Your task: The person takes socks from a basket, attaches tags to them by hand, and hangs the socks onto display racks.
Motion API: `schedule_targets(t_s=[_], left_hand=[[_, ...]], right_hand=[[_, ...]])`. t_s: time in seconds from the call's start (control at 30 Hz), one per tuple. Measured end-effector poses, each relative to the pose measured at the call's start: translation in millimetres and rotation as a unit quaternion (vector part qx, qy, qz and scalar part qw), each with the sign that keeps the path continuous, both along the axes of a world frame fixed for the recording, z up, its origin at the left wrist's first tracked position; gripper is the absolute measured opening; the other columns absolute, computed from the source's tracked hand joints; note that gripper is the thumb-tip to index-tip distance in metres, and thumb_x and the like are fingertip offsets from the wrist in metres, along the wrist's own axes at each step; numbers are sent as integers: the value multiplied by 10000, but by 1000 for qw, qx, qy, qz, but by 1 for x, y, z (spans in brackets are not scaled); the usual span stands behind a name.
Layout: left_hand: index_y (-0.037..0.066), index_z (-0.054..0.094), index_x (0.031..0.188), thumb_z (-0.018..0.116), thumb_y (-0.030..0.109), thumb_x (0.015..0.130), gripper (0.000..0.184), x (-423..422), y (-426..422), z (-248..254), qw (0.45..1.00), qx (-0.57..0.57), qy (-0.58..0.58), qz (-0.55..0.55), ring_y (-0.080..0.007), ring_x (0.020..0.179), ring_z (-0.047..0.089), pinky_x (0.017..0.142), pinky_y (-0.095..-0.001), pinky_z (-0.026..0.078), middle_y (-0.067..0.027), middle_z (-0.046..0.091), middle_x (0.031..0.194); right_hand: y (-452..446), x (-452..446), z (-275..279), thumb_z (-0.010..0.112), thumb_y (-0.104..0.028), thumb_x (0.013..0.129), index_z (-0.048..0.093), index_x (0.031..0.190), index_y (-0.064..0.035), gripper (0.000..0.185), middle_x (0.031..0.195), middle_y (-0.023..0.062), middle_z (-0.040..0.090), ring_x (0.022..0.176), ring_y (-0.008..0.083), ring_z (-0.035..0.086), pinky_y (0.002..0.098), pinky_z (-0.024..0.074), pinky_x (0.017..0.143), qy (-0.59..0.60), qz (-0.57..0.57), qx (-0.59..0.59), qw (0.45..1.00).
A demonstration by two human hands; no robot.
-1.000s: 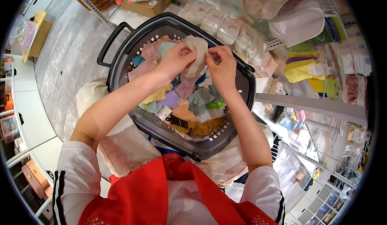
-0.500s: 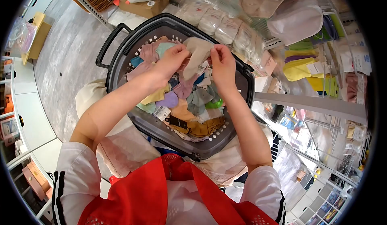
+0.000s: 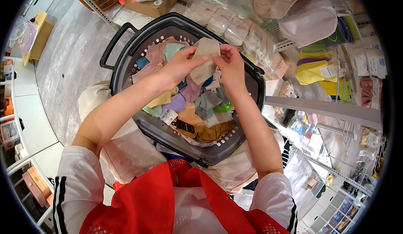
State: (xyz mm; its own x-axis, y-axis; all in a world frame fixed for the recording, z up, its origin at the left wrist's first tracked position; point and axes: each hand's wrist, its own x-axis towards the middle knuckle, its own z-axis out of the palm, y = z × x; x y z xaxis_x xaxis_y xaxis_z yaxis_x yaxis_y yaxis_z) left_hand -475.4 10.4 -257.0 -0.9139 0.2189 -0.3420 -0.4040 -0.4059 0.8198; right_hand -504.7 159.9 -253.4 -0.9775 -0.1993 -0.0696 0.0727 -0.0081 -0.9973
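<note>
A beige sock hangs between my two hands over the basket. My left hand pinches its left edge, with the thumb laid on the cloth. At the right edge, my right hand grips the sock between thumb and curled fingers. Below lies a dark grey laundry basket holding a heap of small folded cloth pieces that look like socks. Among them are a purple piece, a mustard-brown one and a white tag.
Clear-wrapped white packs line the shelf beyond the basket. A cardboard box with plush toys stands at the back. On the right, a metal shelf edge juts out near yellow packaged goods. White drawers run along the left.
The beige sock has gone from drooping and bent to spread flatter and upright between my hands. Both thumbs have moved onto its face, and the hands have come slightly closer together.
</note>
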Motion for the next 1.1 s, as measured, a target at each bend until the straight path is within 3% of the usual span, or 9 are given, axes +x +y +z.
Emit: schedule_targets(t_s=[0.2, 0.33, 0.43, 0.63, 0.73, 0.83, 0.93, 1.03, 1.1], left_hand=[[0, 527, 1098, 554, 126, 839, 290, 1, -2, 7, 999, -6, 17, -45, -81, 861, 546, 727, -229, 448, -45, 579, 986], [4, 494, 1142, 531, 102, 851, 309, 0, -4, 4, 969, -161, 26, -183, -86, 899, 539, 781, -236, 430, -35, 581, 1003], [15, 469, 1184, 532, 76, 831, 363, 3, 2, -7, 970, -149, 56, -182, -84, 917, 519, 787, -234, 416, -25, 559, 1050], [76, 416, 1247, 541, 49, 798, 467, -4, -4, -3, 984, -151, 89, -7, -130, 1071, 448, 881, -246, 368, -24, 474, 1185], [81, 408, 1248, 540, 64, 809, 459, -11, -3, -16, 953, -260, 152, 46, -148, 1112, 421, 908, -240, 344, -39, 460, 1197], [34, 490, 1142, 582, 129, 783, 383, -16, 0, -20, 888, -344, 284, 116, -150, 948, 518, 785, -252, 415, -72, 556, 1022], [9, 543, 1022, 588, 149, 794, 272, -17, -8, -7, 930, -288, 229, -17, -108, 795, 540, 687, -236, 425, -59, 590, 850], [-2, 559, 924, 568, 182, 821, 211, -13, -7, -3, 925, -308, 218, -40, -65, 687, 515, 598, -221, 410, -34, 584, 729], [2, 551, 935, 549, 208, 841, 226, -12, -4, -11, 955, -218, 189, -65, -58, 695, 505, 586, -218, 405, -21, 580, 760]], right_hand=[[12, -9, 14, 461, -216, 887, 505, 1070, -27, 267, 989, 60, 567, 884, 139, 544, 300, 429, 784, -352, 107, -298, 881], [13, -15, 15, 486, -100, 849, 514, 1019, -2, 198, 959, 71, 581, 869, 159, 559, 288, 446, 769, -287, 32, -274, 917], [21, -23, 15, 489, -43, 824, 508, 1027, 7, 211, 965, 78, 579, 868, 158, 562, 277, 449, 766, -201, 49, -256, 944], [22, -19, 18, 460, 23, 787, 498, 1067, 2, 283, 975, 79, 564, 863, 143, 554, 258, 452, 743, -148, 67, -166, 973], [18, -14, 25, 475, 9, 795, 509, 1054, -4, 262, 966, 70, 566, 860, 129, 548, 247, 447, 739, -155, 111, -165, 968], [15, -14, 25, 498, -42, 819, 521, 1039, -10, 224, 961, 58, 570, 847, 113, 543, 231, 442, 727, -180, 117, -197, 957], [14, -13, 21, 540, -65, 819, 536, 995, -19, 182, 923, 36, 569, 816, 98, 536, 213, 432, 711, -187, 114, -177, 960], [13, -11, 12, 573, -45, 799, 536, 937, -29, 144, 871, 11, 549, 773, 81, 517, 193, 417, 695, -122, 64, -144, 980], [11, -10, 9, 596, -37, 780, 528, 911, -32, 147, 840, 3, 530, 756, 80, 503, 194, 408, 690, -79, 41, -121, 989]])
